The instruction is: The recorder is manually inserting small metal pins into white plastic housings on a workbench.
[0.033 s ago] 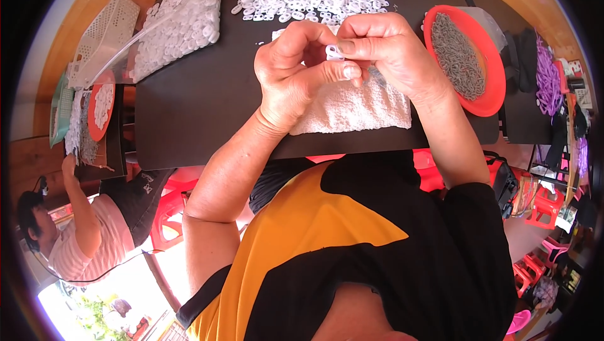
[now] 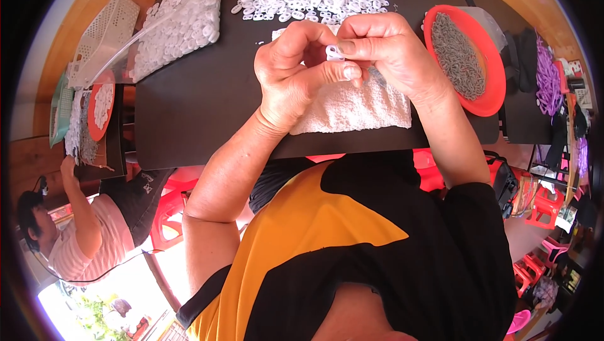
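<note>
At the left I see a clear bag of white pieces (image 2: pixel 179 26). Then the left hand (image 2: pixel 286 70) pinches a small white piece (image 2: pixel 334 53) over the pale towel (image 2: pixel 352 109); the right hand (image 2: pixel 396 51), its thumb and finger narrow, grips its edge. Rightmost, a red dish (image 2: pixel 495 92) carries grey parts (image 2: pixel 460 58).

Head fisheye faces down at table (image 2: pixel 189 105) (rim unclear).
</note>
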The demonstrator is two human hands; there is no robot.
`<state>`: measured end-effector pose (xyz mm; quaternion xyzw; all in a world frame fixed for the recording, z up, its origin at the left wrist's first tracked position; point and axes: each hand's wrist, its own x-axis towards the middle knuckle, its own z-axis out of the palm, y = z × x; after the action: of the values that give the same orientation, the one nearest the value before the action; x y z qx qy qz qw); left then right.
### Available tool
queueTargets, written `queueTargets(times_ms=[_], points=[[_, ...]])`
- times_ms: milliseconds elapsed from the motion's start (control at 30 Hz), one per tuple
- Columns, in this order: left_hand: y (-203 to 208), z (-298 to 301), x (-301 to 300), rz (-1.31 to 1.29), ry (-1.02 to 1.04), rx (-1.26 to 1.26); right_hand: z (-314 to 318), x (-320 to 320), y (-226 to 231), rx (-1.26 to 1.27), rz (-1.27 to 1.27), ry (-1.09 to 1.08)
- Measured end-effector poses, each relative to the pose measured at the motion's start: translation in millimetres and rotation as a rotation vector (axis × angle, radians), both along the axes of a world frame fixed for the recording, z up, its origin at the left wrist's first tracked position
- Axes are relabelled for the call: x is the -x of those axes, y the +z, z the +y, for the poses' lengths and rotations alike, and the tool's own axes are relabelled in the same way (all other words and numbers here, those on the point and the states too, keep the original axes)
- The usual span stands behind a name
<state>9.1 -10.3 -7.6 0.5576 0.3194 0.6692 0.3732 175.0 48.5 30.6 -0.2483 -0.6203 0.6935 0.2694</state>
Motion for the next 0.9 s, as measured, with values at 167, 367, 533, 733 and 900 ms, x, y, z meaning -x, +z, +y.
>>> queueTargets(times_ms=[167,367,533,733,900], points=[[-1.9,2.5,4.1,0.073,0.019,-0.032,0.6,0.6,-3.4,0.044,0.049,0.021],[-1.4,2.0,5.8,0.074,-0.002,-0.021,1.4,1.4,-7.2,0.075,0.082,0.033],[2.6,4.0,0.1,-0.029,-0.063,-0.026,2.3,4.1,-11.5,0.115,0.113,0.036],[10.3,6.4,2.2,-0.194,0.065,0.378,-0.7,15.7,-15.8,-0.128,0.048,-0.408],[9.4,4.3,5.0,-0.134,0.061,0.425,-8.1,18.8,-14.7,-0.162,0.004,-0.406]])
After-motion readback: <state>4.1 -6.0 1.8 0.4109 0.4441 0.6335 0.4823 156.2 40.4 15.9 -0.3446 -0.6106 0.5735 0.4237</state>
